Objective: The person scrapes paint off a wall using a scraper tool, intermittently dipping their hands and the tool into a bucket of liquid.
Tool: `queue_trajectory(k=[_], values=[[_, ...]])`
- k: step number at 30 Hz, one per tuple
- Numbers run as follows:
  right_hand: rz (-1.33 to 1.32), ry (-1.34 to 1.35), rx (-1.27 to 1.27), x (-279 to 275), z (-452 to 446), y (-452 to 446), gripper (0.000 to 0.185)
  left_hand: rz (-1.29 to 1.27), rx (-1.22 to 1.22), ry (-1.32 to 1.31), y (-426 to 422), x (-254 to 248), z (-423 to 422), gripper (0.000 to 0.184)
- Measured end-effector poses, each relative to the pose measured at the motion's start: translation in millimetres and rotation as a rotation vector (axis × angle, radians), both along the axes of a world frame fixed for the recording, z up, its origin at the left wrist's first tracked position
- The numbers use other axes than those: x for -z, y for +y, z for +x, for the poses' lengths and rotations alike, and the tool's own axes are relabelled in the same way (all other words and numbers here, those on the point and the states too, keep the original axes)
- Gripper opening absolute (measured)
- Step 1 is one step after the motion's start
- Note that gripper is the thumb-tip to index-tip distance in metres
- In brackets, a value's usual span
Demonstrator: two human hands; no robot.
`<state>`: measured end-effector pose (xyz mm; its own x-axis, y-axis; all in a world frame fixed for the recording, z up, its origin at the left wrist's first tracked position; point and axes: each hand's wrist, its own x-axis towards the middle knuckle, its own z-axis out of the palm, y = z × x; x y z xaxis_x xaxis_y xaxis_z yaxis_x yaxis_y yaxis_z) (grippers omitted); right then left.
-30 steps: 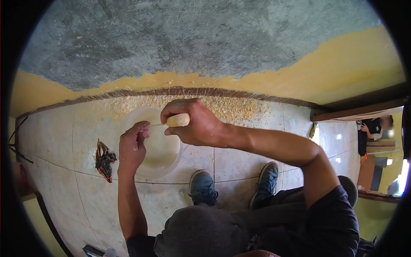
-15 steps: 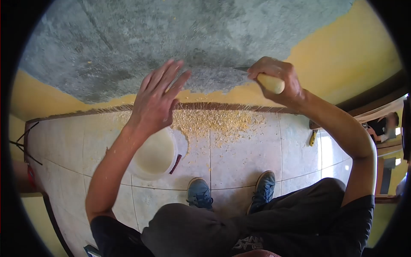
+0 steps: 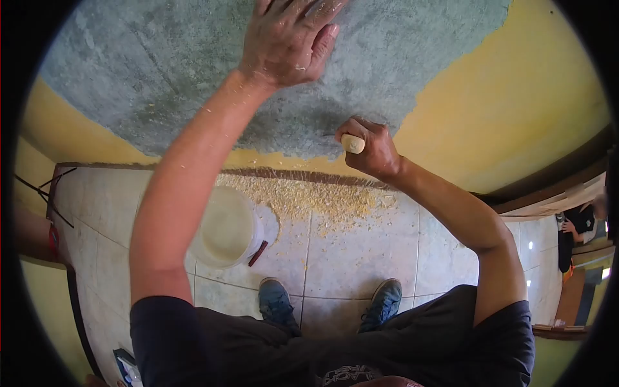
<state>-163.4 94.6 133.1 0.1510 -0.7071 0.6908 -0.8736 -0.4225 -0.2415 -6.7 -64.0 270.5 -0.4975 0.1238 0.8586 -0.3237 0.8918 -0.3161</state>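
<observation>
My left hand (image 3: 287,45) lies against the bare grey part of the wall (image 3: 174,84), fingers apart and specked with pale flakes; its fingertips run out of the top of the view. Lower and to the right, my right hand (image 3: 377,149) is wrapped round the pale handle of a scraper (image 3: 353,143). The handle's end points toward me, and the blade is hidden behind my fist, close to the wall. Yellow paint (image 3: 477,116) borders the grey patch on the right and along the bottom.
Yellow and whitish paint flakes (image 3: 329,203) lie heaped on the tiled floor (image 3: 361,258) along the wall. A white bucket (image 3: 256,235) stands left of my shoes, with a dark reddish strip (image 3: 258,253) beside it. Another person (image 3: 580,226) is at the far right.
My left hand has moved up and right onto the grey wall. My right hand, still round the scraper, has moved left and lower.
</observation>
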Motion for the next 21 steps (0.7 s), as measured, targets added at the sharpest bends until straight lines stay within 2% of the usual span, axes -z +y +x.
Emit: queue_trajectory(k=[5, 7, 8, 12, 13, 15, 18, 20, 21], values=[[-0.034, 0.009, -0.011, -18.0, 1.7, 14.6, 0.025, 0.131, -0.016, -0.034, 2.7, 70.7, -5.9, 0.051], [-0.020, 0.030, -0.058, -1.9, 2.8, 10.1, 0.025, -0.038, 0.016, -0.032, -11.3, 107.7, -10.0, 0.059], [0.014, 0.091, -0.073, 1.4, 1.7, 7.6, 0.032, -0.079, -0.024, -0.100, -12.0, 124.9, -7.1, 0.063], [-0.009, -0.013, 0.064, -37.1, 1.7, 23.2, 0.026, -0.040, -0.014, -0.296, -5.5, 192.9, 3.0, 0.069], [-0.069, -0.059, 0.112, -44.5, -0.4, 28.6, 0.025, -0.054, -0.029, -0.347, -4.9, 200.0, 3.2, 0.074], [-0.132, 0.018, 0.156, -55.7, -9.9, 38.6, 0.023, -0.053, -0.048, -0.396, -0.4, 210.6, 4.7, 0.078], [-0.036, 0.046, 0.200, -49.8, -24.3, 53.4, 0.022, -0.104, 0.045, -0.455, 4.4, 212.2, 1.8, 0.084], [-0.076, 0.020, 0.234, -58.5, -33.6, 62.9, 0.022, 0.124, 0.247, -0.836, 12.4, 221.1, 4.6, 0.086], [-0.115, -0.016, 0.271, -64.1, -33.0, 66.2, 0.022, 0.139, 0.250, -0.838, 15.4, 219.8, 6.0, 0.086]])
